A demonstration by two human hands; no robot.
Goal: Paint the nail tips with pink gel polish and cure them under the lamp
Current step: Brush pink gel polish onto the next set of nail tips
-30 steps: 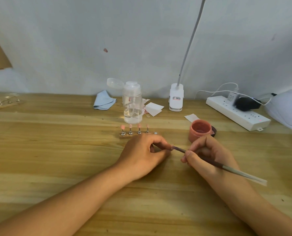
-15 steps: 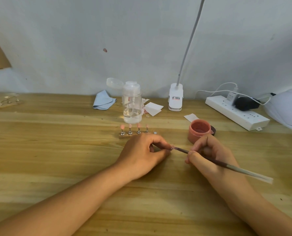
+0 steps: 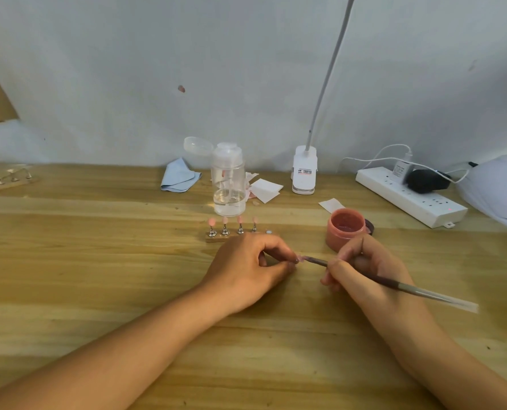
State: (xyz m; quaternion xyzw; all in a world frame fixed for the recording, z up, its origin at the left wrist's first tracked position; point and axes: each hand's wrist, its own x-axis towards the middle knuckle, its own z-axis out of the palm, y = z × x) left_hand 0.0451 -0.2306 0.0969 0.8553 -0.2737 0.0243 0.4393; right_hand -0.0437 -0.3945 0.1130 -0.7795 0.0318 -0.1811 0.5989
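Left hand (image 3: 246, 270) pinches a small nail tip (image 3: 298, 258) between thumb and forefinger, grip clenched on it, low over the bench (image 3: 98, 261) at centre. Right hand (image 3: 364, 270) grips a brush (image 3: 394, 284), bristle end touching the nail tip, handle running out toward 4 o'clock. Open pink gel pot (image 3: 346, 229) just beyond the right hand at 12 o'clock, near the knuckles. Wooden stand (image 3: 216, 238) with four pink tips on pegs sits at 11 o'clock of the left hand, its right end hidden by the fingers. Clear pump bottle (image 3: 228, 182) behind the stand, blue cloth (image 3: 179, 176) at its 9 o'clock, white wipes (image 3: 265, 189) at 3. Clip lamp base (image 3: 304, 170), power strip (image 3: 409, 196), white curing lamp (image 3: 501, 190) at far right edge. Second stand (image 3: 6, 180) far left.

Versus a second ago: both hands about the same place, brush handle angled slightly lower.

Light wood plank bench, plain whitish wall (image 3: 127, 69) behind.
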